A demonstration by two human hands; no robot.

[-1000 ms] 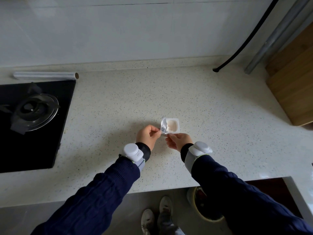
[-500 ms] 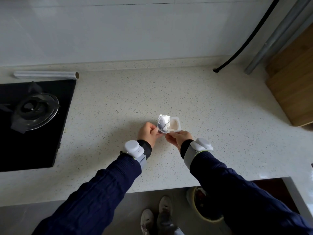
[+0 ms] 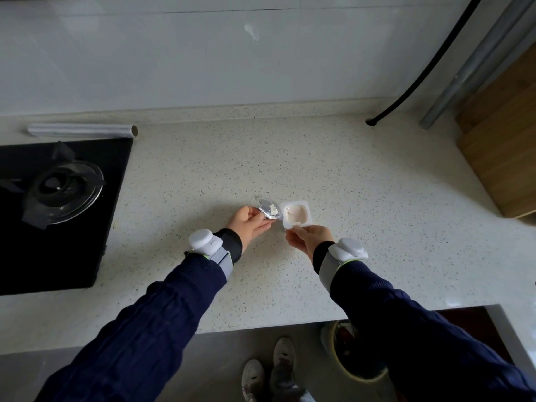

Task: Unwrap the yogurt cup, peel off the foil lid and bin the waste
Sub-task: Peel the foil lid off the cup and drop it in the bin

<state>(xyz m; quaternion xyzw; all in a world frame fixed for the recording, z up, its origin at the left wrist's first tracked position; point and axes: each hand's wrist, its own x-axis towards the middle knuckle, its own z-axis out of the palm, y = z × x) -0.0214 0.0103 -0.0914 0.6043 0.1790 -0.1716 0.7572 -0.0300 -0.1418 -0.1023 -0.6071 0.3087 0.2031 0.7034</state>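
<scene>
Nearest the camera, below the counter edge, a bin (image 3: 358,375) stands on the floor beside the person's shoes (image 3: 269,369). On the speckled counter (image 3: 362,204), the right hand (image 3: 309,237) pinches the near rim of the yogurt cup (image 3: 295,214) — the cup sits open, pale yogurt showing. The left hand (image 3: 249,224) is closed on the foil lid (image 3: 268,208), peeled off and held just left of the cup, silver underside up with a smear of yogurt. Farther left lies the black stove (image 3: 58,198); behind it, a foil roll (image 3: 82,131) rests along the wall. A wooden board (image 3: 504,146) leans far right.
</scene>
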